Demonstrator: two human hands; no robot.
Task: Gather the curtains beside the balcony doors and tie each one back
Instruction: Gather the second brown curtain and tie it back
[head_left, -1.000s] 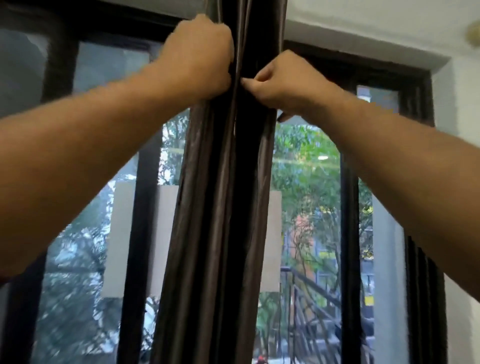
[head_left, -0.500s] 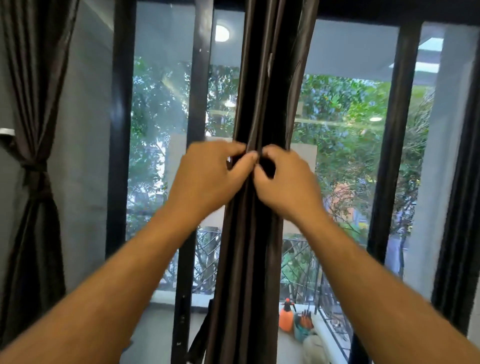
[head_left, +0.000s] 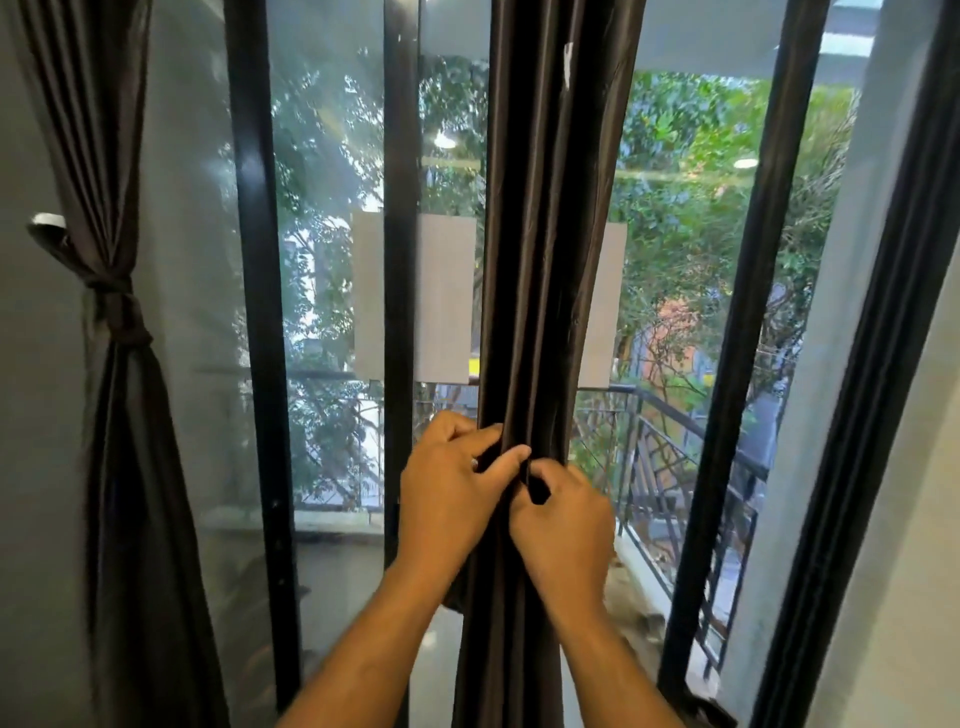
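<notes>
A dark brown curtain (head_left: 540, 249) hangs gathered into a narrow bundle in front of the middle of the glass balcony doors (head_left: 322, 291). My left hand (head_left: 447, 493) grips the bundle's left side at waist height. My right hand (head_left: 566, 525) pinches its folds from the right, thumb touching the left hand's thumb. A second dark curtain (head_left: 119, 467) hangs at the far left against the wall, cinched by a knotted tie (head_left: 111, 301) of the same fabric.
Black door frames (head_left: 254, 312) stand left and right of the bundle. White paper sheets (head_left: 444, 296) are stuck on the glass. Beyond it are a balcony floor, a black metal railing (head_left: 675, 467) and green trees. A pale wall (head_left: 904, 519) rises at the right.
Both hands have slid down the gathered curtain from near its top to waist height, staying closed on it. The view has tilted down and the tied left curtain has come into sight.
</notes>
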